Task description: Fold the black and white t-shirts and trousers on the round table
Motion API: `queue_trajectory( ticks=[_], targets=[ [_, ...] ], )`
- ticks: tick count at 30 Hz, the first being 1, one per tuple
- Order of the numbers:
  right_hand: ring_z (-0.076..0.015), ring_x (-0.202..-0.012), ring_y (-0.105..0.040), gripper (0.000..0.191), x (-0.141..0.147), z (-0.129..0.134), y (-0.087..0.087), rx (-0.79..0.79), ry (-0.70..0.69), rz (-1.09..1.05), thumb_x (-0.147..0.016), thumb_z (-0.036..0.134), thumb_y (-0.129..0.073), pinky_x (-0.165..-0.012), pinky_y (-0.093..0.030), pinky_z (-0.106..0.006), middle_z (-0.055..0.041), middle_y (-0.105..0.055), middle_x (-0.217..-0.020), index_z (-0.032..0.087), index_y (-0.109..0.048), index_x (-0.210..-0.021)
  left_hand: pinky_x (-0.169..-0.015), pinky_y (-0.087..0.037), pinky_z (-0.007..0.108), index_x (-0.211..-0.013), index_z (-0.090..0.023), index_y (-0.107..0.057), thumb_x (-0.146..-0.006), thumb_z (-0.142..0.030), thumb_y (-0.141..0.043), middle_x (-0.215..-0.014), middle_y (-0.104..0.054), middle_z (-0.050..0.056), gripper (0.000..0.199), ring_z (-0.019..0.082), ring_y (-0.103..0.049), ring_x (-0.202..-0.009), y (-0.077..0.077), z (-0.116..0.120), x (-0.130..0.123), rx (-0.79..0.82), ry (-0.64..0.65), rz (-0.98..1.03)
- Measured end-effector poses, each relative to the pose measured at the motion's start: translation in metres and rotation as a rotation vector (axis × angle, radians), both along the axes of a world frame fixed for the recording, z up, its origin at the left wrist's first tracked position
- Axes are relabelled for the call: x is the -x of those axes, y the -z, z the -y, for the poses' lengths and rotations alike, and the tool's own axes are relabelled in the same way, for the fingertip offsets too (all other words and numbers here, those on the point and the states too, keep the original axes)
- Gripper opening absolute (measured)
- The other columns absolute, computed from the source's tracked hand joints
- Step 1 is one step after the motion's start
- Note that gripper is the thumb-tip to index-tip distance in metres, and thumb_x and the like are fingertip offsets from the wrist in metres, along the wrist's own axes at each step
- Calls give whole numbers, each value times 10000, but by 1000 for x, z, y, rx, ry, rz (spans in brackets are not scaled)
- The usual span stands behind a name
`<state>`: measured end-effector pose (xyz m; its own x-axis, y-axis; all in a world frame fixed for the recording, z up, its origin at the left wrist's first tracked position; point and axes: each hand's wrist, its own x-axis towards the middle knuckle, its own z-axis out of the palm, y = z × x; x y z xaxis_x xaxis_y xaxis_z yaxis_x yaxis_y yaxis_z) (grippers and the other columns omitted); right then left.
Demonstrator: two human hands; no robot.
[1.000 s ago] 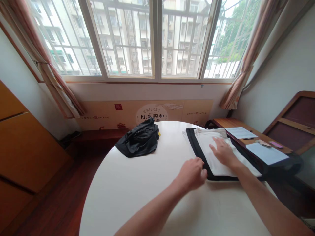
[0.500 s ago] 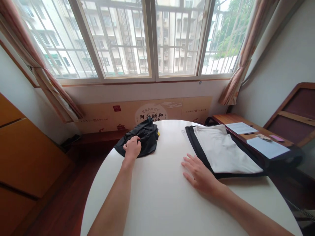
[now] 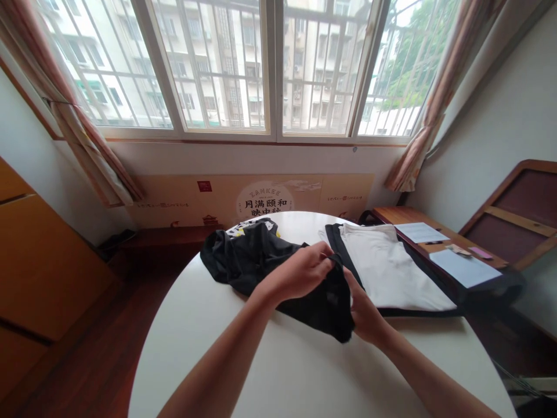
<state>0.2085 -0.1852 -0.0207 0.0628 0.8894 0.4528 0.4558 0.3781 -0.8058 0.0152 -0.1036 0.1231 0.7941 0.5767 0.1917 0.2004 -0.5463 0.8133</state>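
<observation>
A black garment (image 3: 243, 255) stretches from the left side of the white round table (image 3: 209, 348) to the middle, its near end lifted off the surface. My left hand (image 3: 307, 267) pinches its upper edge. My right hand (image 3: 361, 305) grips the same end from the right, its fingers partly hidden behind the cloth. Beyond the black cloth lies a black-and-white patterned piece (image 3: 256, 225) with bits of yellow. On the right, a folded white garment (image 3: 378, 264) rests on top of dark cloth (image 3: 337, 241).
A wooden side table (image 3: 383, 215) with papers (image 3: 465, 268) and small items stands at the right, beside a wooden chair (image 3: 517, 203). Behind the round table are a printed panel (image 3: 174, 194), a window and tied curtains (image 3: 96, 157). An orange cabinet (image 3: 47, 267) is at left.
My left hand has moved right, drawing the black garment across the table and spreading it. My right hand, open before, has closed on its end. The patterned piece behind is more exposed.
</observation>
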Motion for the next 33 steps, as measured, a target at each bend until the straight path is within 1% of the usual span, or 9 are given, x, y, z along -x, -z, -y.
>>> queue_trajectory(
  ticks=[2,4,8,13,15,18,20,27,33],
  targets=[
    [-322,-926,-706,328,0,2,-6,76,-33,-174,-851,492,-755,-833,-593,-431,-68,-765,-985,229,-761,-1046,-782,-525,297,-1099,-194,-618,-995,-374,-507,-962,-737,43,235,199,-686,-889,4,8,-8,56,87,-57],
    [-259,-743,-662,328,-2,3,-13,175,-48,-380,-850,552,-757,-679,-559,-366,-36,-727,-795,223,-748,-854,-882,-541,308,-1227,-197,-609,-1012,-364,-493,-1103,-758,70,296,207,-709,-1013,11,3,-5,63,106,-80],
    [-208,-661,-605,495,-10,5,-23,354,-53,-660,-933,697,-611,-585,-499,-314,-28,-681,-747,216,-711,-874,-1068,-491,366,-1427,-194,-545,-965,-296,-541,-1378,-678,133,473,255,-651,-1253,26,-22,13,-89,-24,-314],
    [-201,-749,-628,427,-21,3,-25,356,-28,-477,-833,585,-808,-630,-485,-276,-23,-713,-841,186,-717,-954,-1087,-482,469,-1540,-119,-443,-662,-468,-871,-1577,-479,263,1037,437,-527,-1397,50,-30,17,-200,-89,-851],
    [-226,-810,-650,416,-23,1,-26,318,4,-457,-810,567,-824,-680,-501,-291,-31,-736,-877,189,-730,-959,-1028,-512,460,-1427,-143,-569,-664,-382,-858,-1495,-564,241,850,434,-579,-1327,57,-28,12,-273,-99,-878],
    [-230,-745,-641,419,-29,-2,-27,314,63,-491,-774,595,-826,-628,-481,-298,-28,-734,-815,198,-730,-866,-854,-544,384,-1157,-184,-701,-785,-217,-673,-1233,-720,167,374,345,-704,-1062,56,-33,9,-278,-96,-766],
    [-215,-686,-621,430,-36,-2,-28,342,81,-549,-755,608,-835,-583,-449,-289,-18,-720,-767,200,-723,-836,-785,-526,349,-1014,-193,-700,-845,-216,-572,-1079,-755,125,213,293,-708,-935,48,-41,12,-212,-130,-630],
    [-157,-622,-575,407,-65,-2,-28,381,101,-627,-767,539,-851,-537,-402,-247,16,-694,-748,222,-684,-960,-766,-462,320,-870,-192,-629,-882,-396,-503,-918,-712,49,240,248,-620,-872,9,-65,40,-153,-425,-50],
    [-208,-767,-639,438,-51,0,-25,336,95,-267,-825,606,-763,-638,-479,-284,-17,-711,-855,224,-660,-1013,-583,-338,265,-696,-198,-540,-823,-420,-558,-684,-573,-9,256,167,-499,-663,6,-77,57,-156,-709,101]
  ],
)
